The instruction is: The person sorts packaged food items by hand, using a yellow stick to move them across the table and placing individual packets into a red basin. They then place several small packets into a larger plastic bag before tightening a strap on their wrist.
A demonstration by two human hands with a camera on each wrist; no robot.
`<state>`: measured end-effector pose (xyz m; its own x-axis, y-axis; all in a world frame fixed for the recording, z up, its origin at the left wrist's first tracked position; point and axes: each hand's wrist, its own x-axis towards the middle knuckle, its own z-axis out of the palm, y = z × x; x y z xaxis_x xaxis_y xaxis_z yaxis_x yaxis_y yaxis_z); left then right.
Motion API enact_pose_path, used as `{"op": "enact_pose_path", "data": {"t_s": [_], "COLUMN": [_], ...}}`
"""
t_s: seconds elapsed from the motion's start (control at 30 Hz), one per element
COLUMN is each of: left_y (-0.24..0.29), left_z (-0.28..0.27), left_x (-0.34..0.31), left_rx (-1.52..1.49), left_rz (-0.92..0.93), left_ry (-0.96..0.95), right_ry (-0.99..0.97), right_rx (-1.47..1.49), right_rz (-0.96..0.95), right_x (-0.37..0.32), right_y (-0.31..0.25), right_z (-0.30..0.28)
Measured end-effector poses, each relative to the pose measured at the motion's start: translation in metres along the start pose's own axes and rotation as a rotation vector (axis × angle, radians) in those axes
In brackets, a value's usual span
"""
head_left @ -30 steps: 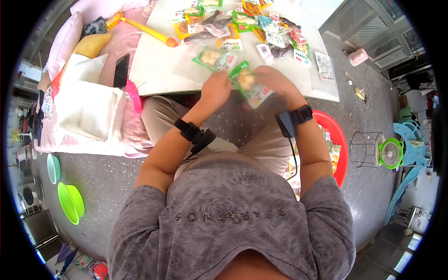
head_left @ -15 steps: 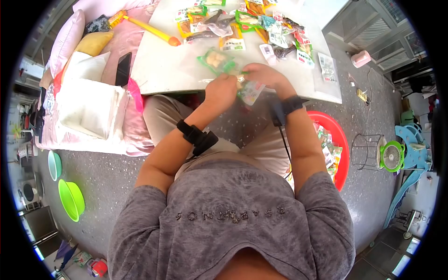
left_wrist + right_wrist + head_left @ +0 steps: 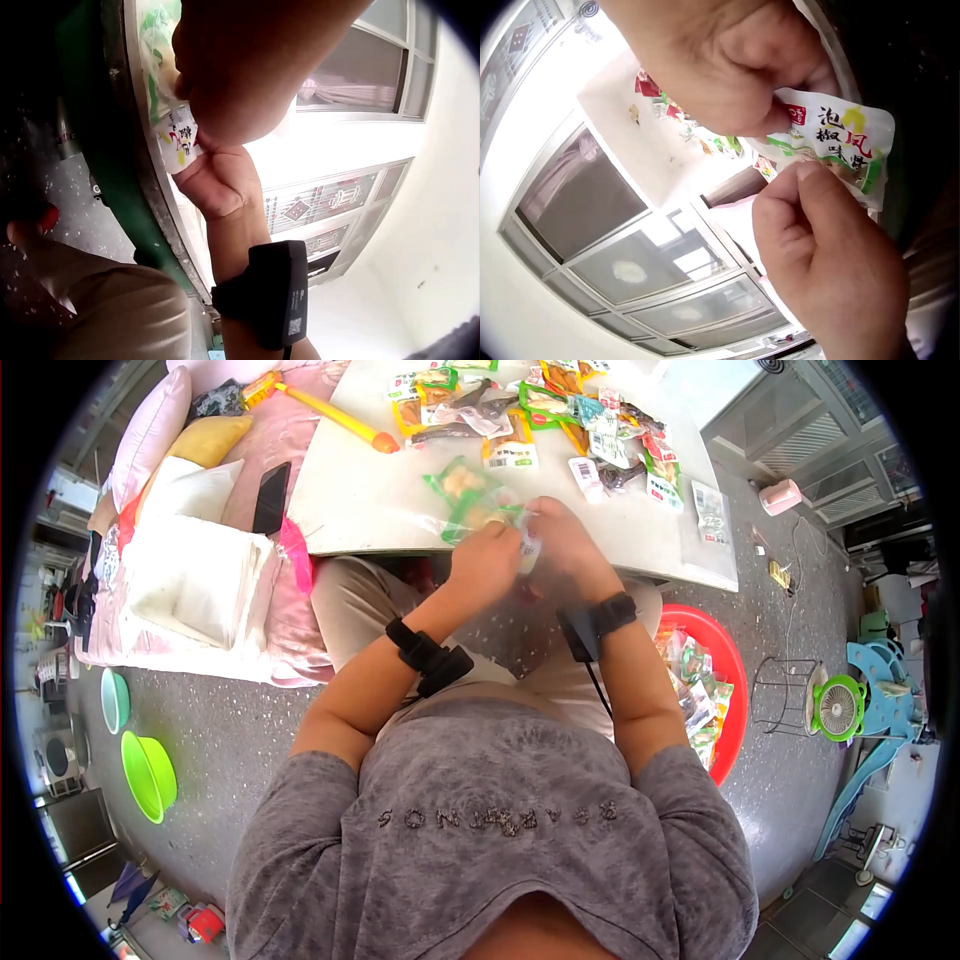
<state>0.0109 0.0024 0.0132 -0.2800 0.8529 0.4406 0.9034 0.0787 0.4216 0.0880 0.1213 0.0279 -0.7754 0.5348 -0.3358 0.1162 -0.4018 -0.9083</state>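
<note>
Over the near table edge, a green-and-white printed snack packet [image 3: 847, 139] is between my two hands. My left hand [image 3: 487, 563] pinches its edge between thumb and curled fingers, seen low in the right wrist view. My right hand [image 3: 566, 545], blurred in the head view, holds the packet's other side with bent fingers. Another green-edged packet [image 3: 462, 482] with pale contents lies just beyond my left hand, in or under clear plastic film, and the held packet overlaps it in the head view. In the left wrist view, my left hand and forearm hide part of the packets.
Several snack packets [image 3: 512, 445] are spread across the far side of the white table [image 3: 350, 510]. A yellow stick [image 3: 335, 415] with an orange tip lies at its left. Beside my right leg stands a red basin [image 3: 737, 690] full of packets. A flat clear bag [image 3: 710, 520] lies at the right edge.
The held packet has moved from hanging at the table edge leftward and up, against the packet lying on the table. Both hands have drawn closer together, the right one shifting left.
</note>
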Motion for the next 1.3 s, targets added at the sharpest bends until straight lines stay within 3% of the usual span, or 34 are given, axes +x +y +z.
{"op": "enact_pose_path", "data": {"t_s": [0.03, 0.13, 0.2, 0.27, 0.33, 0.4, 0.53, 0.63, 0.73, 0.83, 0.9, 0.97, 1.0, 1.07, 1.17, 1.23, 1.3], "left_y": [0.0, -0.004, -0.005, -0.007, -0.007, -0.007, -0.006, -0.005, -0.01, -0.025, -0.028, -0.031, -0.031, -0.034, -0.033, -0.032, -0.035], "left_z": [0.0, -0.001, -0.003, -0.004, -0.004, -0.005, -0.011, -0.013, -0.012, -0.001, 0.002, 0.006, 0.007, 0.005, -0.005, -0.006, -0.005], "left_x": [0.0, 0.0, -0.003, -0.008, -0.012, -0.012, -0.008, -0.002, -0.001, -0.003, -0.005, -0.006, -0.007, -0.008, -0.005, -0.005, -0.004], "left_rx": [0.005, 0.017, 0.008, 0.011, 0.006, -0.004, 0.05, 0.006, -0.041, -0.041, -0.018, -0.037, -0.048, -0.042, 0.021, 0.079, 0.144], "left_rz": [-0.023, -0.075, -0.088, -0.064, -0.064, -0.09, 0.061, 0.105, 0.093, 0.147, 0.151, 0.142, 0.137, 0.152, 0.155, 0.106, 0.016], "left_ry": [0.009, 0.027, 0.016, 0.025, 0.019, 0.002, 0.131, 0.217, 0.234, 0.268, 0.259, 0.273, 0.279, 0.256, 0.225, 0.151, 0.028], "right_ry": [0.026, -0.186, -0.176, -0.1, 0.049, -0.007, -0.028, -0.091, -0.071, -0.093, -0.178, -0.24, -0.269, -0.271, -0.203, -0.164, -0.034], "right_rx": [-0.051, 0.209, 0.064, -0.116, -0.329, -0.444, -0.617, -0.272, -0.142, -1.271, -0.666, -0.329, -0.29, -0.304, -0.314, -0.148, -0.178], "right_rz": [-0.044, -0.149, -0.351, -0.265, 0.101, 0.082, -0.013, 0.056, 0.015, -1.243, -0.796, -0.612, -0.648, -0.508, -0.108, -0.007, -0.085], "right_x": [-0.004, 0.039, 0.04, 0.014, -0.036, -0.02, -0.012, 0.002, 0.009, 0.047, 0.037, 0.029, 0.027, 0.022, 0.017, 0.017, 0.022], "right_y": [-0.004, 0.046, 0.068, 0.053, -0.018, -0.01, -0.012, -0.006, 0.003, 0.039, 0.045, 0.039, 0.037, 0.03, 0.014, 0.005, -0.007], "right_z": [0.006, -0.014, -0.015, -0.002, 0.025, 0.008, 0.004, 0.014, 0.021, -0.005, 0.01, 0.023, 0.024, 0.02, 0.0, -0.02, -0.039]}}
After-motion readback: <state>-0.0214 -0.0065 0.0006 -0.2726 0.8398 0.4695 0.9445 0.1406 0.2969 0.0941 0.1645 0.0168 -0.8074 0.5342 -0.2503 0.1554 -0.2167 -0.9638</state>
